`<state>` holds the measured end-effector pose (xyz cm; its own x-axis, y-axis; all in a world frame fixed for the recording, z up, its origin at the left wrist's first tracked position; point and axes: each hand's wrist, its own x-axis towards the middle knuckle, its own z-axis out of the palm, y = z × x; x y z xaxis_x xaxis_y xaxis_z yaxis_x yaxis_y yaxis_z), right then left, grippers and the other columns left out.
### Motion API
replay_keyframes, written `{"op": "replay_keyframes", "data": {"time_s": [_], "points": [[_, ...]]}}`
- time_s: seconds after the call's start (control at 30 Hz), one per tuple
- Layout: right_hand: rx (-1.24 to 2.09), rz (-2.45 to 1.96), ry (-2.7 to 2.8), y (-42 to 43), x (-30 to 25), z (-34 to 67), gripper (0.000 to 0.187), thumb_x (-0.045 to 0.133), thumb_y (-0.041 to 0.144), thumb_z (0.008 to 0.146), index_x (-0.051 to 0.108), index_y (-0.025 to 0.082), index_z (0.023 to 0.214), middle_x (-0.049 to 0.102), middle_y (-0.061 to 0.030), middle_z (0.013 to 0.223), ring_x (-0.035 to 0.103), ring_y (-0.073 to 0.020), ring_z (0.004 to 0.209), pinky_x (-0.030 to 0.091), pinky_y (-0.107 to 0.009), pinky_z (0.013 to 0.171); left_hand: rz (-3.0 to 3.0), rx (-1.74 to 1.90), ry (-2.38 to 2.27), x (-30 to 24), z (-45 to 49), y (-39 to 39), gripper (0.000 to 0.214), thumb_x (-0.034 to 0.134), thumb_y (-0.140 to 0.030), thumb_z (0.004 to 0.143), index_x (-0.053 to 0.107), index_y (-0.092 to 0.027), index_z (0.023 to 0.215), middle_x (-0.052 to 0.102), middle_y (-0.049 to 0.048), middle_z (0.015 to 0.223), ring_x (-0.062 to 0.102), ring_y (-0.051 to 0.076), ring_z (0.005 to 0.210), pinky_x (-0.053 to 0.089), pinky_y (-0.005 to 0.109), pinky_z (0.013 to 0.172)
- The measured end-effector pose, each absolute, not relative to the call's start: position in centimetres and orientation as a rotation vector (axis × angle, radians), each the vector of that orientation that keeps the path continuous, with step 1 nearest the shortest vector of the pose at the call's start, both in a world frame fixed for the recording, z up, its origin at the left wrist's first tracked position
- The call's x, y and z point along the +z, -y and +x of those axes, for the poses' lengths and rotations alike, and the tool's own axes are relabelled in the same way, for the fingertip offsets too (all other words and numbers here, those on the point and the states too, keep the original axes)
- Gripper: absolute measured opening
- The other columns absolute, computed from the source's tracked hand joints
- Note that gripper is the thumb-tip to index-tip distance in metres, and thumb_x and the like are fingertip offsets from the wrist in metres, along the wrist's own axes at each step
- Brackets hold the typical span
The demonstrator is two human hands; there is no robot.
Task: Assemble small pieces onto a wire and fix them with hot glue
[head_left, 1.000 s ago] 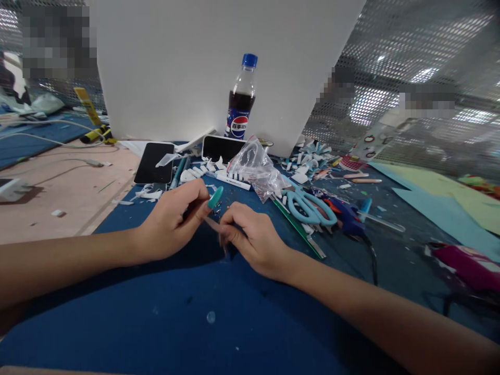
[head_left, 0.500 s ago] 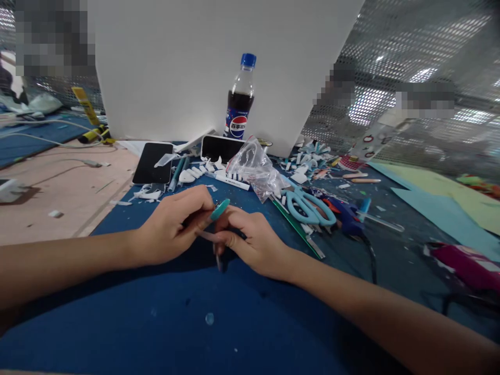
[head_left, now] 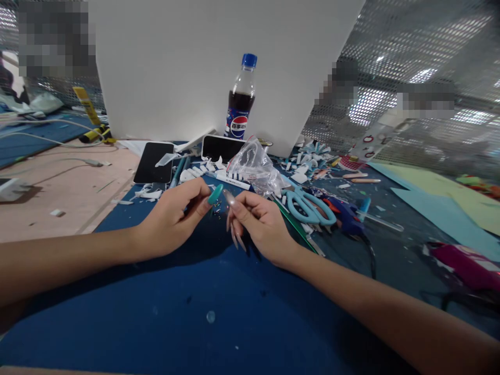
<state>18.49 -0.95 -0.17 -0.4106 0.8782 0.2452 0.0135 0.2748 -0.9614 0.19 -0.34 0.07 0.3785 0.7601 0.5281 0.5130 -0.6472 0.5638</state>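
Note:
My left hand (head_left: 172,221) rests on the blue mat (head_left: 203,307) with its fingers curled in and the thumb pressed against them. A long teal nail (head_left: 215,194) stands at the thumb's tip; I cannot tell whether it is worn or held. My right hand (head_left: 260,224) is just to the right, with long pale nails. Its forefinger reaches up to the teal nail and almost touches it. The other fingers curl down toward the mat. Tiny specks lie on the mat between the hands.
Behind the hands lie a clear plastic bag (head_left: 255,169), light-blue scissors (head_left: 308,205), a glue gun (head_left: 346,216), white scraps, pens and two phones (head_left: 152,161). A cola bottle (head_left: 240,99) stands against a white board. Coloured paper sheets (head_left: 449,203) lie at the right.
My right hand has lifted off the mat and turned, and its forefinger now points up at the teal nail. My left hand has stayed nearly still.

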Motion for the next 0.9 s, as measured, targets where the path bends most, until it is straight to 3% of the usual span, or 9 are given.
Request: {"op": "replay_keyframes", "data": {"time_s": [0.27, 0.5, 0.9], "points": [[1.398, -0.846, 1.678, 1.37, 0.31, 18.25, 0.024, 0.059, 0.034, 0.082, 0.056, 0.014, 0.069, 0.06, 0.0026, 0.052, 0.059, -0.0083, 0.044, 0.048, -0.019, 0.043, 2.225, 1.087, -1.175, 0.04, 0.29, -0.22, 0.023, 0.04, -0.033, 0.089, 0.044, -0.018, 0.071, 0.039, -0.0043, 0.059, 0.037, 0.009, 0.054, 0.032, 0.022, 0.05], [1.369, -0.836, 1.573, 0.91, 0.06, 18.3, 0.024, 0.056, 0.036, 0.084, 0.053, 0.016, 0.07, 0.054, 0.0056, 0.047, 0.055, -0.0081, 0.037, 0.047, -0.02, 0.04, 2.225, 1.09, -1.142, 0.18, 0.34, -0.13, 0.024, 0.041, -0.032, 0.089, 0.043, -0.018, 0.068, 0.038, -0.0048, 0.057, 0.037, 0.009, 0.052, 0.033, 0.021, 0.049], [1.343, -0.898, 1.525, 0.73, 0.07, 18.28, 0.021, 0.061, 0.035, 0.08, 0.058, 0.015, 0.075, 0.059, 0.0034, 0.05, 0.054, -0.0056, 0.039, 0.047, -0.016, 0.04, 2.232, 1.088, -1.133, 0.26, 0.27, -0.14, 0.024, 0.04, -0.033, 0.089, 0.045, -0.018, 0.07, 0.042, -0.004, 0.059, 0.04, 0.009, 0.054, 0.035, 0.021, 0.051]]}}
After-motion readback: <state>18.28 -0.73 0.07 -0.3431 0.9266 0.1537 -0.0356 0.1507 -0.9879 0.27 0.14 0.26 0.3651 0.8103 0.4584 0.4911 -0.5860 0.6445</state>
